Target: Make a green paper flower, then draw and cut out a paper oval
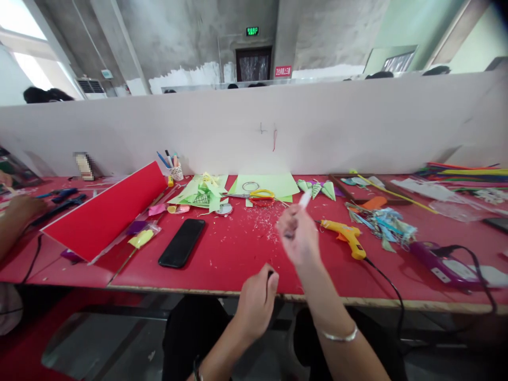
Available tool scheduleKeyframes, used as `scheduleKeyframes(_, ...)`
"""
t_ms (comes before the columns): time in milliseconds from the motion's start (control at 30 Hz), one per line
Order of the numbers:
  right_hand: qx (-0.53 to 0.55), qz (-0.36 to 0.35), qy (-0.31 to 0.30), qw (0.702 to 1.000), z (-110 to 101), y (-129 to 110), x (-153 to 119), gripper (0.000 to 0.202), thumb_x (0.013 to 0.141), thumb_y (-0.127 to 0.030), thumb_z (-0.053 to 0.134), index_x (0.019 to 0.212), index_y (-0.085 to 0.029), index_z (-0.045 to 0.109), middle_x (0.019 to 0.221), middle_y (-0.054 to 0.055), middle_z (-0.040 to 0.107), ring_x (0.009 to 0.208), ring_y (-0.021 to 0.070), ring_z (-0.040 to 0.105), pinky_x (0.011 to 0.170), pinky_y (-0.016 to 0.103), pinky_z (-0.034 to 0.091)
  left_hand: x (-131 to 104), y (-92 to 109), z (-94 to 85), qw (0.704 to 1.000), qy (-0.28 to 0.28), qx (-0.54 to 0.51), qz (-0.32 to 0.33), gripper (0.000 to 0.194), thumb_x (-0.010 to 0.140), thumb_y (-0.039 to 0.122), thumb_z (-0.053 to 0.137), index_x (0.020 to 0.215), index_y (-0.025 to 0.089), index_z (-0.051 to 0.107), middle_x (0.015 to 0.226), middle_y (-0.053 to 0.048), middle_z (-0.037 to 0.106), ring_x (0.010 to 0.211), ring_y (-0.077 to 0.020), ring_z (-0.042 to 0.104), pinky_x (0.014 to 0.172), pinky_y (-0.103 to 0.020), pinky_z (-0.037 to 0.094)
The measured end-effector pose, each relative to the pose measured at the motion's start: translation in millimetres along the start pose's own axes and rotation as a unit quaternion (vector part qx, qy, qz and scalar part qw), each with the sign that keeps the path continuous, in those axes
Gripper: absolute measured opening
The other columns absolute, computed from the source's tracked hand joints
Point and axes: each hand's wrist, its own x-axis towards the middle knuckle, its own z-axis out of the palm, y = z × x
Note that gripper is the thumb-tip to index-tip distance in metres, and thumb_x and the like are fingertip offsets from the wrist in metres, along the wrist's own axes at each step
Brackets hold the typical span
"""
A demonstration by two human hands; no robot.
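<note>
My left hand [256,301] is closed in a fist at the table's front edge. A small dark end [270,274] shows by its thumb; the rest is hidden in the fist. My right hand [298,235], blurred by motion, is raised over the table, its fingers closed on a short white strip [305,199] that points up. The strip is too smeared to name. Right of this hand lies a yellow hot glue gun [344,234]. Beyond it are green striped paper cones [316,189]. Yellow-handled scissors [260,196] lie on green paper sheets [278,182].
A black phone [182,243] lies on the red table [234,254], left of my hands. A red board [111,211] leans farther left. Paper scraps [387,227] and a purple power strip [446,264] are at right. A person's hand [24,210] is at far left.
</note>
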Motion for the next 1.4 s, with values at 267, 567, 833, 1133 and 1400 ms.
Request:
scheduleKeyframes(267,-0.462,-0.22,-0.209,0.834,-15.6,-35.1,-25.5,0.024,0.091,-0.034,0.036,0.079,-0.019,0.051,0.067,0.0,0.048,0.059,0.0111,0.043,0.054,0.024,0.033,-5.0,11.4,-55.8,0.994,0.023,0.009,0.106,0.026,0.093,0.035,0.031,0.087,0.018,0.049,0.077,-0.002,0.052,0.073,-0.0138,0.05,0.069,-0.024,0.038)
scheduleKeyframes(567,-0.646,-0.338,-0.292,0.618,-31.6,-52.4,-47.8,0.026,0.09,-0.033,0.039,0.086,-0.016,0.059,0.077,0.006,0.062,0.072,0.0168,0.054,0.065,0.027,0.039,-10.2,28.2,-77.7,0.985,-0.008,0.072,0.155,0.021,0.093,0.029,0.034,0.1,0.019,0.052,0.085,-0.001,0.051,0.075,-0.0124,0.05,0.068,-0.021,0.038)
scheduleKeyframes(833,-0.711,-0.34,-0.313,0.53,-32.7,-64.8,-49.6,0.03,0.091,-0.036,0.038,0.086,-0.017,0.061,0.073,0.004,0.058,0.069,0.0155,0.052,0.064,0.027,0.034,-11.5,32.3,-87.0,0.979,-0.046,0.141,0.139,0.025,0.093,0.033,0.034,0.104,0.02,0.051,0.088,-0.002,0.054,0.08,-0.013,0.052,0.071,-0.022,0.038)
scheduleKeyframes(1133,-0.74,-0.293,-0.389,0.464,-21.2,-57.7,-56.9,0.034,0.09,-0.043,0.04,0.073,-0.02,0.057,0.063,-0.001,0.059,0.057,0.0125,0.052,0.055,0.027,0.026,-15.7,32.7,-79.6,0.945,-0.133,0.29,0.067,0.04,0.093,0.045,0.025,0.08,0.017,0.051,0.073,-0.002,0.058,0.063,-0.0156,0.052,0.054,-0.025,0.028)
scheduleKeyframes(1400,-0.726,-0.332,-0.389,0.46,-16.0,-42.3,-69.0,0.038,0.092,-0.042,0.036,0.068,-0.019,0.054,0.056,-0.001,0.059,0.05,0.0125,0.052,0.052,0.028,0.024,-27.4,22.1,-75.6,0.985,-0.111,0.13,0.016,0.042,0.092,0.046,0.027,0.068,0.017,0.046,0.063,0.001,0.053,0.057,-0.0115,0.047,0.053,-0.022,0.029)
